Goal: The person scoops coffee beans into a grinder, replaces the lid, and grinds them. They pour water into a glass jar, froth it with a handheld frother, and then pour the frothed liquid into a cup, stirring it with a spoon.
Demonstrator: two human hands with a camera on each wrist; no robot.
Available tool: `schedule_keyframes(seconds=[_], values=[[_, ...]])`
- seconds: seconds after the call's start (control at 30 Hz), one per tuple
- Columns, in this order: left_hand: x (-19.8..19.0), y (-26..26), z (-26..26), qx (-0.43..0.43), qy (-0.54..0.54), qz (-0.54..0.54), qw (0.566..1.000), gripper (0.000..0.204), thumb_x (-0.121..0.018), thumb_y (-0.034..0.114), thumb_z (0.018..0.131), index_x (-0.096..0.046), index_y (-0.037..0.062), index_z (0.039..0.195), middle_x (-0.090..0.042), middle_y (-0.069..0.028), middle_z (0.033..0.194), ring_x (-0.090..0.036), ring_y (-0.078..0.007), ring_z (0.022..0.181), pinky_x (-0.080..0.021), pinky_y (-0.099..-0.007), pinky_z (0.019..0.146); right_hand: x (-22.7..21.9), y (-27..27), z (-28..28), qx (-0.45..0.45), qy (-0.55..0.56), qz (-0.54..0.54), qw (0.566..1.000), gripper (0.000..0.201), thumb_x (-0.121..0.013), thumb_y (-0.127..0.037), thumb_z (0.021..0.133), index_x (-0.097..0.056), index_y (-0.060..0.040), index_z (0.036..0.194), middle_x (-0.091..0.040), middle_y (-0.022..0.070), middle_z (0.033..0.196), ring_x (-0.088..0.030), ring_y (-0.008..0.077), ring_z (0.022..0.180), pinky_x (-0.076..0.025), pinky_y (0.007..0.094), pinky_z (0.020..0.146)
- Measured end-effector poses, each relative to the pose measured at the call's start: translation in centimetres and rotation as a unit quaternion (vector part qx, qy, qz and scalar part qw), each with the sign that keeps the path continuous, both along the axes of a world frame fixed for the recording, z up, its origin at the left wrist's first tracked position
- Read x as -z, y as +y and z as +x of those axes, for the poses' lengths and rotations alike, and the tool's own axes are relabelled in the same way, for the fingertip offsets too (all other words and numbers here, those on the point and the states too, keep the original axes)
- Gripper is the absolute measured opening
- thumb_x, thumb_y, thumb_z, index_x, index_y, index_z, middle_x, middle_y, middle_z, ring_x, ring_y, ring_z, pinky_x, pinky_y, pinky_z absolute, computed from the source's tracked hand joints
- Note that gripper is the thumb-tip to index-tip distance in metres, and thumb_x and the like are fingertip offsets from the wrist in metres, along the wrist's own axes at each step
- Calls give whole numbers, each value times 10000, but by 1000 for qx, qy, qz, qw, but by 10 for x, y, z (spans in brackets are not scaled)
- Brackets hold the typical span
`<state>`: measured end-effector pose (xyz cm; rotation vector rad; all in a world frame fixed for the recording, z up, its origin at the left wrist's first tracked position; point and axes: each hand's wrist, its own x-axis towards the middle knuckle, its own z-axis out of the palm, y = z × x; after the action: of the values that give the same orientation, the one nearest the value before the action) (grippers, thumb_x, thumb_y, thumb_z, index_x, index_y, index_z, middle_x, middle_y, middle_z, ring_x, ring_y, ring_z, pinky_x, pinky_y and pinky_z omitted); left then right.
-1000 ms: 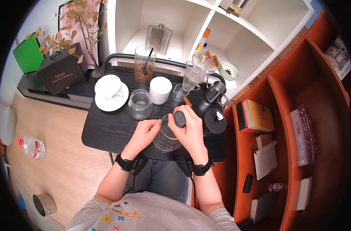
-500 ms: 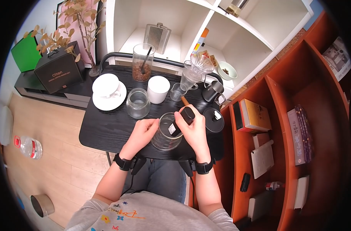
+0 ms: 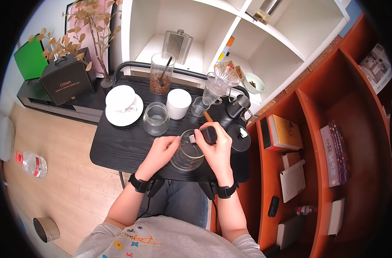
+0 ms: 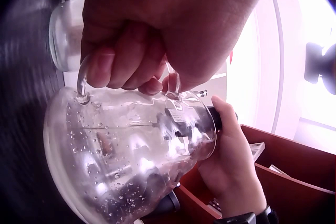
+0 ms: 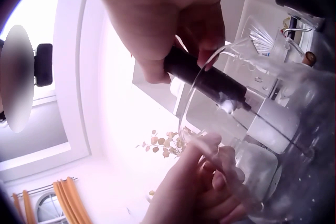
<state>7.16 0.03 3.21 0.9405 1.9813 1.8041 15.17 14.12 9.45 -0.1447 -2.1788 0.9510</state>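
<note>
A clear glass pot [image 3: 187,160] stands at the table's front edge, water drops on its wall in the left wrist view. My left hand [image 3: 162,151] grips its glass handle [image 4: 82,79], fingers curled through it. My right hand [image 3: 218,148] holds a black cylindrical device [image 5: 205,79] at the pot's rim, thumb on one side and fingers on the other. From the device a thin metal rod [image 5: 278,132] reaches down inside the pot. Whether the rod's tip touches the bottom cannot be told.
Behind the pot on the black table [image 3: 118,148] stand a glass jar [image 3: 156,119], a white canister [image 3: 178,104], a cup on a saucer [image 3: 133,117], a glass of beans [image 3: 160,84], a small glass pitcher [image 3: 199,107], a dripper [image 3: 226,76] and a steel jug [image 3: 237,106]. A round black lid [image 3: 238,142] lies at the right.
The black device in my right hand has changed its tilt over the pot, and the right hand has shifted slightly to the right. My left hand keeps its grip on the handle.
</note>
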Motion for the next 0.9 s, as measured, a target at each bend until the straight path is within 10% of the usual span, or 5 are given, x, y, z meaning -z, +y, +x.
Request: schedule_keyframes(seconds=[0.07,0.23,0.5,0.9], values=[[0,0,0,-3,-4,0,1000,313,-486,161,937,-474,-77,733,-393,9,557,-342,-37,561,-298,-263,470,-4,-4,7,-12,-55,-147,988,196,-714,-112,795,-568,-39,903,-607,31,708,-578,50,609,-450,211,507],[-5,0,2,-6,-4,8,1000,328,-484,169,941,-470,-80,727,-372,16,545,-335,-37,553,-293,-264,462,-8,8,22,-8,-52,-106,993,157,-699,-68,795,-582,-47,898,-614,6,686,-547,34,615,-436,195,532],[-3,0,1,0,-15,-3,1000,309,-485,168,942,-513,-89,771,-383,19,550,-339,-34,553,-293,-255,461,-22,34,70,5,12,-200,980,180,-637,18,823,-542,1,974,-672,124,953,-644,123,798,-561,246,623],[-3,-1,-1,7,-15,-8,1000,291,-488,162,939,-521,-89,795,-386,21,560,-342,-27,568,-295,-250,466,-3,48,155,56,-213,-199,955,319,-737,-12,744,-630,7,1045,-658,56,765,-613,78,615,-500,208,566]])
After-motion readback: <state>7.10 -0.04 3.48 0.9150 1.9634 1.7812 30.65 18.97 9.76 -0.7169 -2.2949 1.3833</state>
